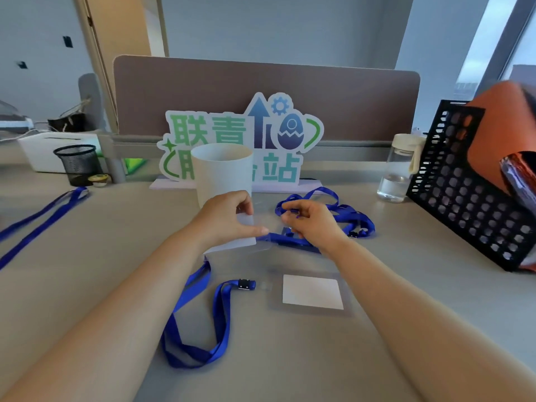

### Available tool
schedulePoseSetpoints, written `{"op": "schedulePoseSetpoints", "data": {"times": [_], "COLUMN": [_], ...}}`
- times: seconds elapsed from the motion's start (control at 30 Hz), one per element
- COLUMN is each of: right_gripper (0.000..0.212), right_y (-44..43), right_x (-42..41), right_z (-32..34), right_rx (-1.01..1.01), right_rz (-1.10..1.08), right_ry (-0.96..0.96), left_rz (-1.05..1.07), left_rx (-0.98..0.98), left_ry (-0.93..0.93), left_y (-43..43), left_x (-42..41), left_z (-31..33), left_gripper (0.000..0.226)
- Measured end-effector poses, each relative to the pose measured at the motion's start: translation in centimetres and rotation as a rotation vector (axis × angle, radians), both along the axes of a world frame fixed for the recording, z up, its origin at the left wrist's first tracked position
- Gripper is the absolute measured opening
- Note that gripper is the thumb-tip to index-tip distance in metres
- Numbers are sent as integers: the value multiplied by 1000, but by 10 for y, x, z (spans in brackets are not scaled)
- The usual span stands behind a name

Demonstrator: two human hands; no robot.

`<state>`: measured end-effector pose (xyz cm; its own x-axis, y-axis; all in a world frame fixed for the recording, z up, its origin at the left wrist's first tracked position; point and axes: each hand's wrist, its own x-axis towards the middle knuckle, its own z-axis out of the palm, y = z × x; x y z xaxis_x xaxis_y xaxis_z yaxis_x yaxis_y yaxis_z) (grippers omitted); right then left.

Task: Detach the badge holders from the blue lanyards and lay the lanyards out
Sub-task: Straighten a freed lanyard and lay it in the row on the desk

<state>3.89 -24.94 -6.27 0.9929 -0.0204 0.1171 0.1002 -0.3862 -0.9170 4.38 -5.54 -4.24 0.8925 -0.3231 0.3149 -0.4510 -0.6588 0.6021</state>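
Left hand (pixel 229 216) pinches clear badge holder (pixel 237 245); right hand (pixel 310 221) pinches blue lanyard (pixel 355 215).

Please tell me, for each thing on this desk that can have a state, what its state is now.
left hand: grips the held badge holder.
right hand: pinches the held lanyard beside that holder.
near badge holder: flat, card inside; attachment to clip unclear.
near lanyard: loosely looped on the desk.
left lanyard: laid out long.
paper cup: upright.
water bottle: upright, capped, partly filled.
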Motion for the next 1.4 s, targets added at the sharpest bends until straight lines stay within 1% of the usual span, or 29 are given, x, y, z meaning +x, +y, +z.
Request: {"op": "schedulePoseSetpoints", "data": {"times": [0.13, 0.27, 0.4, 0.6, 0.77, 0.93, 1.1, 1.27, 1.4], "right_gripper": [29, 22, 22, 19, 20, 19, 17, 15, 13], "right_y": [20, 30, 32, 29, 34, 34, 31, 33, 34], "right_x": [3, -1, -6, -7, -11, -12, -12, -13, -15], "right_z": [-5, -12, -15, -17, -16, -16, -15, -13, -11], "right_rx": [151, 193, 163, 164, 125, 145, 249, 266, 336], "right_rz": [21, 68, 21, -98, -85, -63, -13, 35, 101], "right_ry": [-13, -48, -108, -123, -180, -146, -85, -76, -49], "left_rz": [9, 0, -34, -55, -69, -79, -81, -72, -78], "left_rx": [-7, -30, -38, -20, -9, -42, -67, -87, -95], "left_ry": [-65, -88, -104, -110, -129, -120, -93, -88, -109], "left_y": [13, 19, 16, 14, 11, 13, 14, 14, 16], "left_x": [-1, 2, 1, 1, 1, 1, 3, 4, 5], "left_z": [-7, -13, -13, -15, -16, -17, -17, -18, -19], "left_gripper": [45, 45, 44, 43, 41, 38, 38, 38, 35]}}
